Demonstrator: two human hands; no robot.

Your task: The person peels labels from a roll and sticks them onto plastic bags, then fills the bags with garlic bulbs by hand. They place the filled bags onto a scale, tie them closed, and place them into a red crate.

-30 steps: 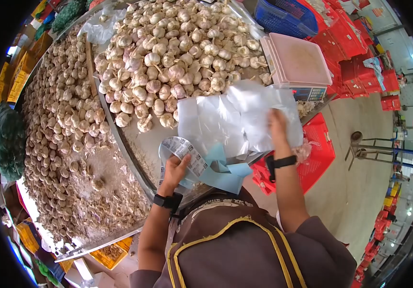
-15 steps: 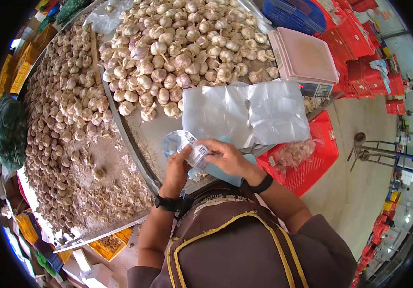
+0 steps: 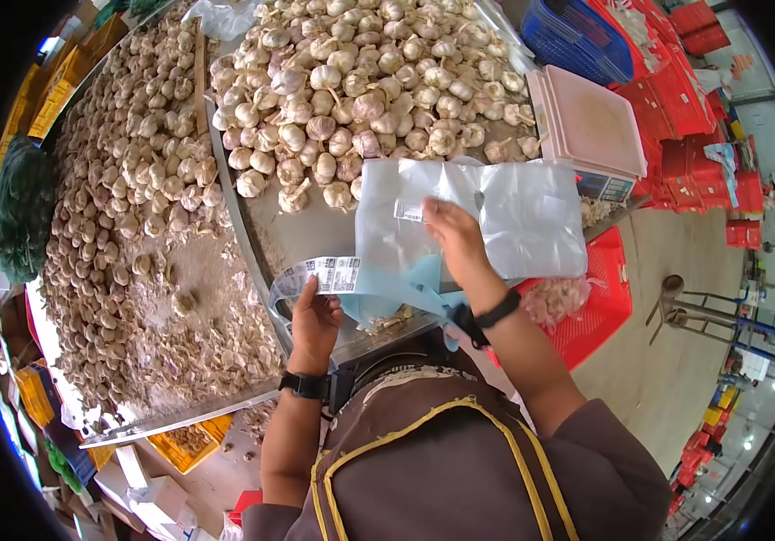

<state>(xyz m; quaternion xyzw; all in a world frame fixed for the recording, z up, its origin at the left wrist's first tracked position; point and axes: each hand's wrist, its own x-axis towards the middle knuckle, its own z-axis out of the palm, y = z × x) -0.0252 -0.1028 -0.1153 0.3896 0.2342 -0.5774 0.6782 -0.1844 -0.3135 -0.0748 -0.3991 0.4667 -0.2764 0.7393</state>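
Note:
Between thumb and fingers, my left hand [image 3: 315,326] pinches a strip of printed labels [image 3: 333,273] near the table's front edge. A pale blue backing strip [image 3: 396,293] trails away to the right, under my right wrist. Over the stack of clear plastic bags [image 3: 532,225], my right hand [image 3: 461,242] has a single white label [image 3: 407,211] at its fingertips. That label overlaps the left bag's upper part in this view.
Heaped garlic bulbs [image 3: 351,90] lie behind the bags, and more garlic [image 3: 126,162] covers the left table section. A scale [image 3: 595,126] stands at the back right, near a blue basket [image 3: 577,41]. A red crate [image 3: 608,311] sits below the table's right edge.
My hands have moved apart. A label has come off the strip in my right hand, which went up over the bags; my left hand lowered slightly leftward with the strip.

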